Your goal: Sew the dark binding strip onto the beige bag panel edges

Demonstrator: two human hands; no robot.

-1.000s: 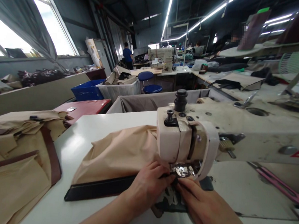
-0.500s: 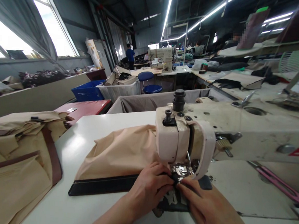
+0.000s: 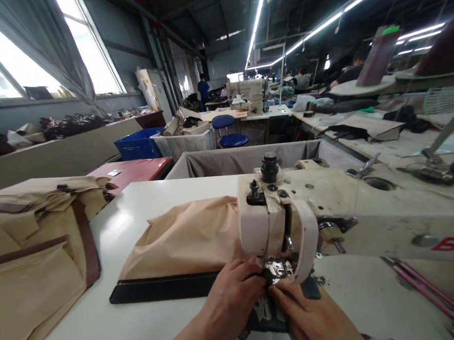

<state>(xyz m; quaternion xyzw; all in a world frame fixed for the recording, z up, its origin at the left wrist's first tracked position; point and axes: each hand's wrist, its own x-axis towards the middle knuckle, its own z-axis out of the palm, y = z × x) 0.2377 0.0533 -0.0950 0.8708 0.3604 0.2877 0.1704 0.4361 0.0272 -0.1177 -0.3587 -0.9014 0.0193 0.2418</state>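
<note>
A beige fabric piece (image 3: 192,234) with a black band (image 3: 166,289) along its near edge lies on the white table and runs under the head of a sewing machine (image 3: 263,213). Just left of the metal presser foot (image 3: 280,268), my left hand (image 3: 235,291) has its bent fingers closed on the band. My right hand (image 3: 306,311) is on the near right side of the foot, its fingers pressed together at the band's edge. The tips of both hands almost meet there. The needle point and the seam are hidden.
Folded beige pieces with brown trim (image 3: 33,250) are stacked at the left. Pink-handled snips (image 3: 427,290) lie right of the machine. Beyond the table are a grey cloth-lined bin (image 3: 215,161), a blue stool (image 3: 229,134) and a blue crate (image 3: 138,141). Co-workers are in the background.
My view has shifted slightly, so the scene sits a little lower and further right. Both hands stay at the presser foot with the band between them.
</note>
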